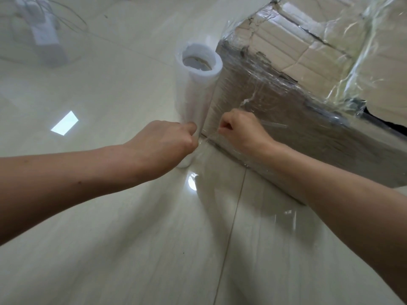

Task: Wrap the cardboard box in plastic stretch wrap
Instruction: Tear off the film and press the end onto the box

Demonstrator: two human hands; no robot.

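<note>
Gripping the upright stretch wrap roll (198, 93) low with the left hand (163, 144), pinching its film (211, 108) with the right hand (240, 128), just beside the wrapped cardboard box (308, 62).

Light's soft and even, daylight-ish. The glossy floor (110, 216) throws back a bright rectangle (65, 123) on my left and a small hot spot (192, 182) just below my left hand (163, 142). Stretch wrap (253, 89) glares silver, the roll (199, 95) looks washed out. Faint shadows sit under my forearms (66, 177). Top-left's blurry, edges bend fisheye-style.
</note>
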